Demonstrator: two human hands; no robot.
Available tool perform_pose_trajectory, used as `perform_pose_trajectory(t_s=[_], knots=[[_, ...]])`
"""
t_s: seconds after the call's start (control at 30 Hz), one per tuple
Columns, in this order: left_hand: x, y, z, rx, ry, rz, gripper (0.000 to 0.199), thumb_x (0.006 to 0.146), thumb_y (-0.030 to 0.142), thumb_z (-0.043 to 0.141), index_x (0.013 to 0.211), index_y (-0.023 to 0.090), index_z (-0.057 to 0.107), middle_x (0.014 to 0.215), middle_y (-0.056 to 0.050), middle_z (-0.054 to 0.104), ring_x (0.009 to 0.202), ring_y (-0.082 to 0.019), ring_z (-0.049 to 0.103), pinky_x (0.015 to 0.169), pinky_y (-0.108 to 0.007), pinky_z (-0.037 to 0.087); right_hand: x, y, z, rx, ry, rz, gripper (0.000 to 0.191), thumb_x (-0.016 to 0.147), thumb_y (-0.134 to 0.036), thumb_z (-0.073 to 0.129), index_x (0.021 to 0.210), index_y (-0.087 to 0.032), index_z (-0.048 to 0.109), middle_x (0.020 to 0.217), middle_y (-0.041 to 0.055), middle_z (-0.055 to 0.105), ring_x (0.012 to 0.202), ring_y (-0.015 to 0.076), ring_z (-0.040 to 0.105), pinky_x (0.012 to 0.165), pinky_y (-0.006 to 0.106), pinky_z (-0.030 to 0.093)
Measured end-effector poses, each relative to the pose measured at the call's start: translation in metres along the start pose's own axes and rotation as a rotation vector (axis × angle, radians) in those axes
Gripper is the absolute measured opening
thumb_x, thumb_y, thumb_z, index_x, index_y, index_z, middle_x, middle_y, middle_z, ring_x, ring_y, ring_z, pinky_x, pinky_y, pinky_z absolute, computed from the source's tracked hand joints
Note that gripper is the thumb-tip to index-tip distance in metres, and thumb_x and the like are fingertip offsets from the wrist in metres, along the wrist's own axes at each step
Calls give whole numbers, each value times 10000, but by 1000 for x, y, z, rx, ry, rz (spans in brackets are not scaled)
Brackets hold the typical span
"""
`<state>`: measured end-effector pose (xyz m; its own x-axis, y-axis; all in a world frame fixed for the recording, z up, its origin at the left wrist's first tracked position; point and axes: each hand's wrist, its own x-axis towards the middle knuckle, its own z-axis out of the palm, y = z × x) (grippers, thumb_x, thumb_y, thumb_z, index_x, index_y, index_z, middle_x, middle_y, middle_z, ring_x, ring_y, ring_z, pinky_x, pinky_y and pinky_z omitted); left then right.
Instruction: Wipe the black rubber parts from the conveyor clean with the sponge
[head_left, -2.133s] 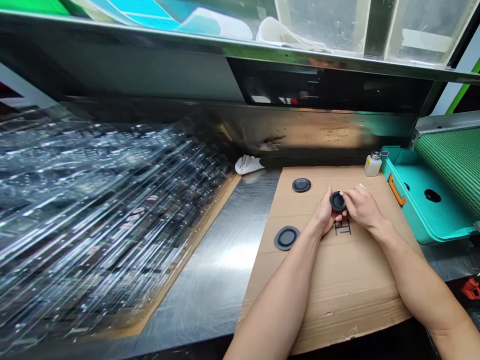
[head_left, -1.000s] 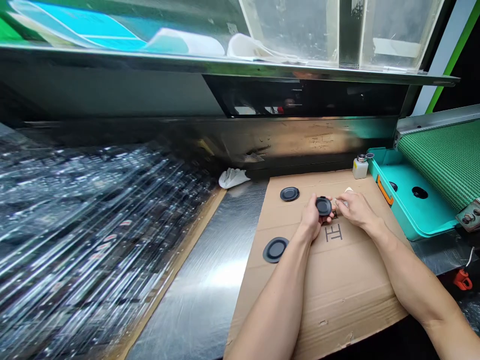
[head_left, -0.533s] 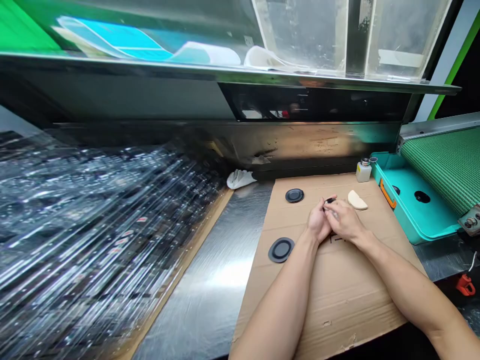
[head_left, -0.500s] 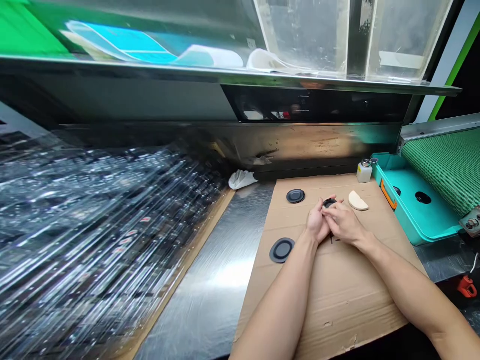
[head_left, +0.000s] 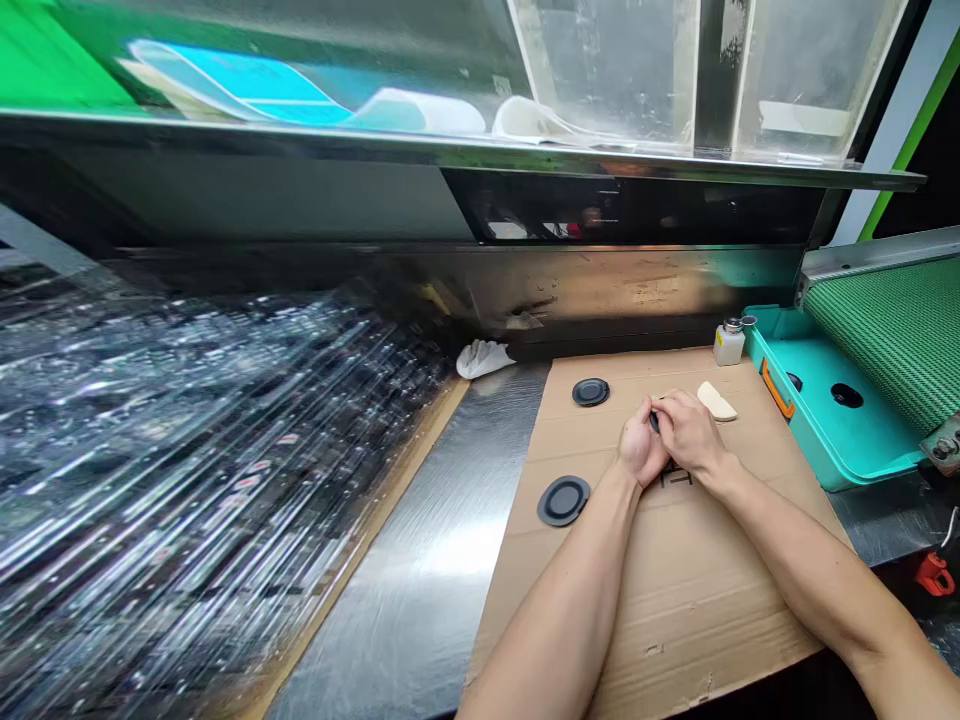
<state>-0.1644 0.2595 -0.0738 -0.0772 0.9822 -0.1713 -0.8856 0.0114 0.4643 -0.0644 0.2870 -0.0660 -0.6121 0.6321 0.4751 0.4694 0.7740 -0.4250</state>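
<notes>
Over the cardboard sheet (head_left: pixel 675 600), my left hand (head_left: pixel 641 445) and my right hand (head_left: pixel 691 432) are closed together around a small black round disc (head_left: pixel 655 422). Only a sliver of it shows between the fingers; the rest is hidden. Left of the hands lie two black round discs with raised rings, one farther back (head_left: pixel 591 392) and one nearer (head_left: pixel 563 500), beside my left forearm. Just beyond my right hand is a cream half-round pad (head_left: pixel 716 402), partly hidden by the hand.
A small white bottle with a metal cap (head_left: pixel 729 342) stands at the back. A teal tray (head_left: pixel 870 450) holds black round pieces, beside a green conveyor belt (head_left: pixel 892 320). Clear plastic bags (head_left: pixel 225 480) fill the left. A white glove (head_left: pixel 484 358) lies behind. A metal shelf (head_left: pixel 450 150) crosses overhead.
My right hand has turned and closed further over the disc, covering more of it. My left hand has shifted slightly right. More of the cardboard's black print shows.
</notes>
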Motion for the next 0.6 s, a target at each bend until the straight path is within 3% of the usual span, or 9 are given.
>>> perform_pose_trajectory(t_s=[0.1,0.3,0.4,0.47,0.6], knots=[[0,2,-1,4,15,-9,407,1013,361,375,1159,117,667,1219,-160,697,1194,-282,633,1097,-486,449,-2,4,2,7,-64,-79,247,934,-139,507,1054,-201,713,1046,82,674,1016,211,592,906,323,480],[4,1,-2,-7,58,23,421,1032,348,337,1114,106,672,1175,-168,711,1193,-248,635,1098,-442,460,-2,14,0,-130,27,72,267,941,-113,462,1039,-177,702,1039,99,673,998,225,583,908,332,474],[4,-2,-2,-4,58,23,416,1028,367,355,1120,117,675,1168,-161,713,1173,-254,644,1076,-451,479,1,11,0,-106,-19,1,253,934,-111,474,1021,-188,698,1039,86,675,994,218,583,920,327,465],[4,-3,-3,-28,61,24,399,1028,358,367,1058,119,685,1088,-141,732,1110,-233,670,1062,-426,493,3,9,0,-86,-24,-21,246,940,-113,468,1026,-186,687,1061,85,674,1015,215,577,938,325,454],[5,-2,-5,-67,97,47,399,1037,312,349,942,118,684,904,-94,736,977,-181,699,1034,-359,514,6,8,-2,-138,3,90,236,944,-118,450,1044,-169,657,1052,101,666,1023,227,564,917,326,451]])
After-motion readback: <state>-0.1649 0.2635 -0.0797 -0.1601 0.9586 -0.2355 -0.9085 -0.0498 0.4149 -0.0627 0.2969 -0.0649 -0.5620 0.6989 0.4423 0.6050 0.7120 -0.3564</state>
